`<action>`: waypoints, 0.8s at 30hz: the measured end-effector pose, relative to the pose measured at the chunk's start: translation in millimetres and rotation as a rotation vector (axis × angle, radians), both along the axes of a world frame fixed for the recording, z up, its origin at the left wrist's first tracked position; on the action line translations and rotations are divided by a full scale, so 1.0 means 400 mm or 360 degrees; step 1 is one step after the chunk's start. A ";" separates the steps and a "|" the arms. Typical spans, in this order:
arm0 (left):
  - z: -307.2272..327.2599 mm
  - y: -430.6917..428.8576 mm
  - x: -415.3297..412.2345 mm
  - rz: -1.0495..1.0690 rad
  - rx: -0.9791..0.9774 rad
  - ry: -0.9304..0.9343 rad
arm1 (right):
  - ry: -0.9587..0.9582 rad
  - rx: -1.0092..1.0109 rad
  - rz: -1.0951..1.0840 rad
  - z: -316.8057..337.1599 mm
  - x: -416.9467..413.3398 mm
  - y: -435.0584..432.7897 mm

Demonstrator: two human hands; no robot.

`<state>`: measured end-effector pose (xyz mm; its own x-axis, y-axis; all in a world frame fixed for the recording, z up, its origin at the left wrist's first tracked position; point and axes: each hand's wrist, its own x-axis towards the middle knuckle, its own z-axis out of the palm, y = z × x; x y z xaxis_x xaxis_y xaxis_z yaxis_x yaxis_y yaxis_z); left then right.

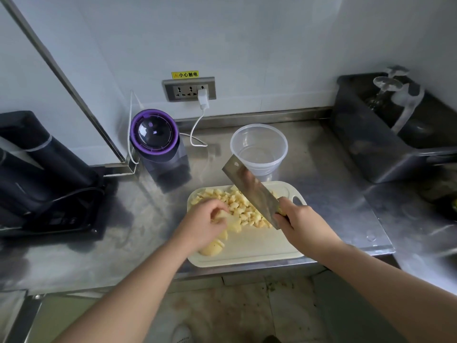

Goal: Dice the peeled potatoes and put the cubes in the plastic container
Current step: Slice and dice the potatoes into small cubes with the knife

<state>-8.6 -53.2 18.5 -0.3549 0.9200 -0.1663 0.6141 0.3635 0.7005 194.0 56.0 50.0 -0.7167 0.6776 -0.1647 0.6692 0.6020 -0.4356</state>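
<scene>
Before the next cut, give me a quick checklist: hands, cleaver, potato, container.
1. Right hand grips the cleaver at its handle: ok.
2. Blade raised above the cubes: ok.
3. Left hand holds a potato piece on the cutting board: ok.
4. Left fingertips out of the blade's path: cannot tell.
5. Plastic container upright behind the board: ok.
6. Cubes in the container: not ok, all lie on the board.

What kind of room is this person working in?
Likely a kitchen, perhaps a commercial one: a stainless steel counter, a cutting board with diced potato, and a sink with a tap.
</scene>
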 end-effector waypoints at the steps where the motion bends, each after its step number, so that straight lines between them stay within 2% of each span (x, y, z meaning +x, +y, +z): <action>1: 0.007 -0.005 -0.023 0.0076 0.0014 -0.0052 | 0.0005 -0.0009 -0.0001 0.001 -0.005 -0.002; 4: 0.018 -0.013 -0.069 0.0111 0.0007 0.0009 | -0.0013 -0.0002 0.0017 0.004 -0.018 -0.010; 8: 0.018 -0.009 -0.072 -0.0277 -0.0165 0.0458 | 0.0006 -0.0004 0.0029 0.006 -0.028 -0.016; 14: -0.043 0.011 -0.040 -0.0660 -0.0360 0.0571 | -0.0029 0.0026 0.0058 0.003 -0.026 -0.020; 20: -0.052 -0.016 -0.066 -0.0374 -0.0372 0.0407 | -0.0056 0.0016 0.0043 -0.007 -0.017 -0.021; 24: -0.047 -0.034 -0.074 -0.0381 -0.0469 0.0477 | -0.0062 -0.0013 0.0080 -0.017 -0.020 -0.028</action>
